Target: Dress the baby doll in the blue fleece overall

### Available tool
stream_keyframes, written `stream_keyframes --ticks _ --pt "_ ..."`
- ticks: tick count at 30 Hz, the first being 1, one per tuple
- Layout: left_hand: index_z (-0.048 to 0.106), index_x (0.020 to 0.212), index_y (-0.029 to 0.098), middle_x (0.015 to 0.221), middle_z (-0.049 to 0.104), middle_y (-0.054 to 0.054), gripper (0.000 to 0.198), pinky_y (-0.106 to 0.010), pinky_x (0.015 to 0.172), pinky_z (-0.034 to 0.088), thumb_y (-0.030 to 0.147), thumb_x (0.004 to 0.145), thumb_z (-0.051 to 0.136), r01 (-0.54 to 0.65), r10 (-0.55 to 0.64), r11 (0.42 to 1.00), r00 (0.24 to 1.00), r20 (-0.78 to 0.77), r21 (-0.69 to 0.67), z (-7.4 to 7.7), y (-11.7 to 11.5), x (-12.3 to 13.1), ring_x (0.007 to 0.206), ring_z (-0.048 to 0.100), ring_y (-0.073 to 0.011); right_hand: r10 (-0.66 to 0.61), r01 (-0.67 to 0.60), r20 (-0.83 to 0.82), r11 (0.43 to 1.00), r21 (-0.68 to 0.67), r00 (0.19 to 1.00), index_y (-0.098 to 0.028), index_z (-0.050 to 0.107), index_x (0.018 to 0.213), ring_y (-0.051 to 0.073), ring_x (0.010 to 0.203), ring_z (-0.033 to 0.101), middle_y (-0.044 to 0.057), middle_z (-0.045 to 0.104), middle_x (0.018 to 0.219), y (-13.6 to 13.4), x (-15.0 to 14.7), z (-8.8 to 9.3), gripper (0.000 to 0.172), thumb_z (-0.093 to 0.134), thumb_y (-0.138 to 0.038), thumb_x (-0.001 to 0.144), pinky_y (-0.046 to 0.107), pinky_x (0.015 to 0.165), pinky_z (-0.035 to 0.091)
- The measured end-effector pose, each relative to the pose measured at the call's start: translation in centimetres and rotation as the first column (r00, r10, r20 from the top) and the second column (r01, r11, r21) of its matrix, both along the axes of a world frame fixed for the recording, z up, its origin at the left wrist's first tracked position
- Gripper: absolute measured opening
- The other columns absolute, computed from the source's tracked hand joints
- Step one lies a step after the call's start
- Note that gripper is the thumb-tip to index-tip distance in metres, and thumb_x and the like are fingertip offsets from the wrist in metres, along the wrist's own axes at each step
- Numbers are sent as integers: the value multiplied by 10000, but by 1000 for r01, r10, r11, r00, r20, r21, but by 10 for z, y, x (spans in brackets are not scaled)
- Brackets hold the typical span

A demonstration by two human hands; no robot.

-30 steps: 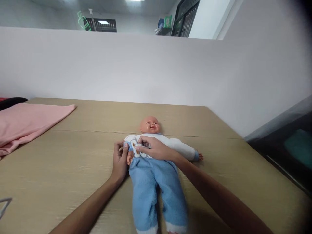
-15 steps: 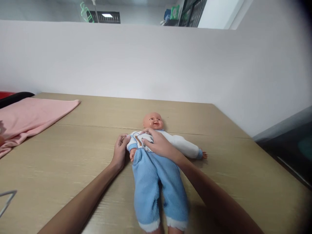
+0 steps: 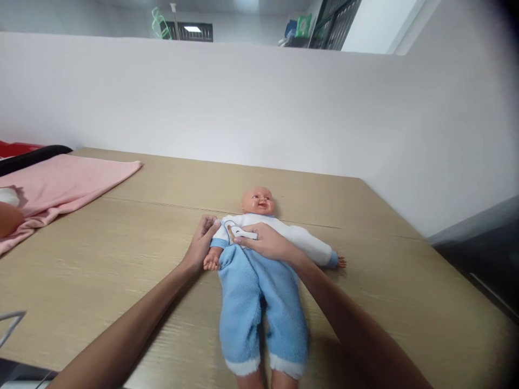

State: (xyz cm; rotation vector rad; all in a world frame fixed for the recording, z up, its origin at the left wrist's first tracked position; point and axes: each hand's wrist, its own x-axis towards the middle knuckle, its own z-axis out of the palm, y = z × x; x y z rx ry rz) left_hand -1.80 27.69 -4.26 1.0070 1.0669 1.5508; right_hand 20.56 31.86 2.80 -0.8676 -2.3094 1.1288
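Note:
A baby doll (image 3: 259, 201) lies on its back on the table, head away from me. It wears a white top with light blue cuffs and a print on the chest, and fluffy blue trousers (image 3: 259, 308) with white hems. At the doll's arm on the left of the view, my left hand (image 3: 199, 244) is closed with its fingertips on the white sleeve (image 3: 221, 233). My right hand (image 3: 267, 242) rests on the doll's chest, thumb and fingers apart over the printed front. The other doll arm stretches out to the right, its small hand (image 3: 341, 262) bare.
A pink cloth (image 3: 77, 175) is spread at the table's left, with a partly visible orange-brown object (image 3: 8, 219) on it. Behind it is a black-rimmed red thing (image 3: 20, 148). A white partition wall (image 3: 227, 102) borders the table's far side. A thin metal piece (image 3: 14, 324) enters at lower left.
My right hand has drawn its fingers back from the upper chest. The doll's arm by my left hand has shifted slightly outward to the left. The view has also moved a little.

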Motion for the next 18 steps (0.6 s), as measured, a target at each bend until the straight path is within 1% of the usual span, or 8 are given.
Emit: stream_keyframes --ticks 3,5,8,10,12,14,16,18 --pt "630 1030 244 891 682 27 568 -259 688 499 605 782 991 114 -110 991 992 61 -75 2 7 -10 768 631 -159 63 -64 -17 998 -30 998 -195 844 1033 273 1045 767 61 873 1103 3 0 1 338 671 -481 1085 391 1044 569" --pt "615 1047 248 874 687 35 590 -256 651 493 566 757 1020 206 -188 970 972 144 -126 1 14 -14 725 630 -153 31 -31 -11 999 -12 999 -198 840 1108 279 1080 772 68 877 1163 5 -1 0 333 675 -486 1082 395 1046 574" --pt "620 1034 237 911 718 19 580 -259 668 527 507 748 1046 311 -271 938 933 237 -155 -5 24 -17 752 665 -158 -61 61 -36 998 9 997 -204 824 1135 286 1104 778 74 873 1192 8 -2 -6 324 688 -488 1057 401 1023 582" --pt "644 1012 220 924 721 10 541 -255 697 546 495 771 1043 337 -294 929 923 248 -154 -10 31 -16 778 672 -154 -160 162 -91 987 18 983 -200 808 1120 286 1112 779 81 868 1191 9 -2 -11 308 694 -471 1029 402 1022 580" --pt "669 1000 207 927 713 6 500 -249 725 555 497 802 1025 346 -306 927 922 239 -147 -15 37 -15 796 670 -147 -275 282 -133 959 40 952 -191 796 1106 286 1112 777 93 866 1182 11 -1 -16 289 684 -438 1007 406 1027 571" --pt "685 1002 201 942 721 -5 481 -257 743 561 499 815 1013 349 -314 926 923 222 -142 -18 42 -14 805 673 -152 -346 358 -144 932 62 927 -184 792 1091 289 1099 774 103 866 1162 13 0 -20 281 670 -418 992 416 1029 561" --pt "697 1009 199 962 736 -18 473 -272 748 562 499 814 1007 352 -322 926 925 201 -137 -19 46 -12 803 676 -161 -353 364 -149 930 49 924 -183 789 1081 288 1084 771 106 862 1150 16 2 -23 299 647 -431 990 415 1009 561" --pt "701 993 200 971 738 -19 462 -276 752 558 501 811 1001 345 -321 931 930 182 -123 -19 51 -10 805 671 -162 -332 334 -162 942 -16 929 -185 782 1077 274 1053 765 97 851 1128 22 5 -25 334 654 -477 977 397 963 568"
